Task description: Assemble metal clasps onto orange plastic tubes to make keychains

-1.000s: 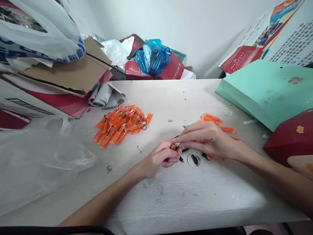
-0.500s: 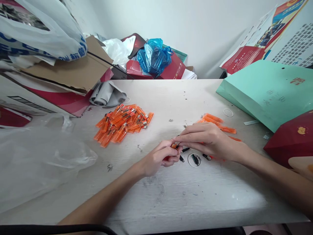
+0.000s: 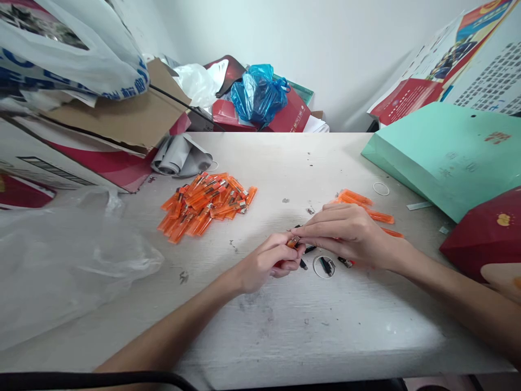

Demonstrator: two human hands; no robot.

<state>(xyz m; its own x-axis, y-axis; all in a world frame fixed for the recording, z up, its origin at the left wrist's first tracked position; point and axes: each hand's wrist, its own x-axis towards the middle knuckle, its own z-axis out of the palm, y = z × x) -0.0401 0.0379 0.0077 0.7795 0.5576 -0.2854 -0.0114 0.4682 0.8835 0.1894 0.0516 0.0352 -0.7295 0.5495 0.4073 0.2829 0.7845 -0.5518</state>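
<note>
My left hand [image 3: 272, 259] is closed round an orange see-through lighter [image 3: 292, 242], with its metal end pointing up out of the fingers. The fingertips of my right hand [image 3: 350, 232] pinch together at that metal end; any small part between them is hidden. A pile of orange lighters [image 3: 207, 206] lies to the left of my hands. More orange lighters [image 3: 355, 196] lie behind and partly under my right hand. Small black and metal parts [image 3: 326, 265] are scattered below the fingers, some inside a white rubber band [image 3: 324, 276].
A clear plastic bag [image 3: 73, 271] covers the table's left side, before cardboard boxes [image 3: 118, 125]. A mint-green paper bag [image 3: 443, 157] and a dark red bag [image 3: 484, 239] stand on the right. A blue plastic bag [image 3: 260, 95] sits behind the table's far edge.
Both hands stay in nearly the same place, with the lighter's metal end slightly more visible between the fingers. The whole view has shifted very slightly.
</note>
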